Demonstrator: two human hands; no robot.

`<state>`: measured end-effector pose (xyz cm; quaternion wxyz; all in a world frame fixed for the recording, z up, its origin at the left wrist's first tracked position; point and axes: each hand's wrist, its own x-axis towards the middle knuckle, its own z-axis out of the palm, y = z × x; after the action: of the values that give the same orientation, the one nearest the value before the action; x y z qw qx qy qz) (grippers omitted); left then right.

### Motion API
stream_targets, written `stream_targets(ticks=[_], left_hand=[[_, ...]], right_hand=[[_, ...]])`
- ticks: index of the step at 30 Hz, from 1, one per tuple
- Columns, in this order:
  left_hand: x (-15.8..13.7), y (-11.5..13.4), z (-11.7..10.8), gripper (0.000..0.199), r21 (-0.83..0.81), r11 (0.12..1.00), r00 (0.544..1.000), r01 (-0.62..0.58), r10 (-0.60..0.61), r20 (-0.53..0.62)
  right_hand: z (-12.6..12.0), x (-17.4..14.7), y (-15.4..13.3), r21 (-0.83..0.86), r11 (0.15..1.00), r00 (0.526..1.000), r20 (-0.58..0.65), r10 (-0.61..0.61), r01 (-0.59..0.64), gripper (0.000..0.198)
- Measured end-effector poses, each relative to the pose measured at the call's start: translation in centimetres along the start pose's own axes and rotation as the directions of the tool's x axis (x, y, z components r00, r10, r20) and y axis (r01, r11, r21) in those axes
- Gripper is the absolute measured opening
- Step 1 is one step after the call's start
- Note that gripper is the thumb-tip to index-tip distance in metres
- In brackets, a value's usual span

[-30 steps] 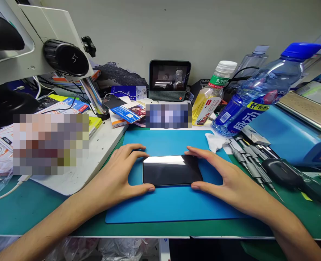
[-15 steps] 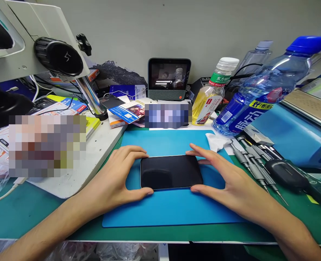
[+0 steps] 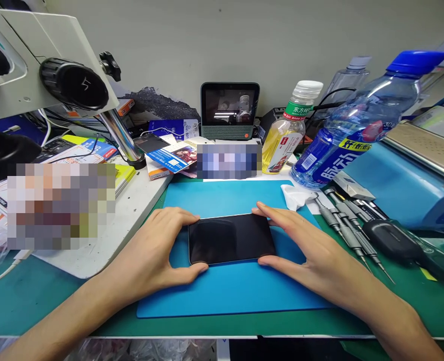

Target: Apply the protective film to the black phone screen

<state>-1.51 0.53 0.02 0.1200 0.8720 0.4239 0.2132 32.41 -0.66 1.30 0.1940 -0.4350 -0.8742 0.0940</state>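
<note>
Both hands (image 3: pixel 157 245) (image 3: pixel 315 245) on phone (image 3: pixel 231 238) edges, mat (image 3: pixel 225 296) around

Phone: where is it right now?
In the head view, the phone is just below centre, over the blue mat, held between the left hand and the right hand.

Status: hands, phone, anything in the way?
Left hand and right hand holding opposite ends of phone. Screen up, dark, over blue mat. White tissue at mat's far right corner, apart from phone.
</note>
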Motion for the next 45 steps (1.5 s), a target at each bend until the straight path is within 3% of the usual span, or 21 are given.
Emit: stream_targets(ticks=[45], left_hand=[[-0.05,0.01,0.02,0.06,-0.01,1.0,1.0,0.0,0.0,-0.029]], right_hand=[[-0.46,0.2,-0.52,0.11,0.99,0.996,0.026,0.088,-0.091,0.082]])
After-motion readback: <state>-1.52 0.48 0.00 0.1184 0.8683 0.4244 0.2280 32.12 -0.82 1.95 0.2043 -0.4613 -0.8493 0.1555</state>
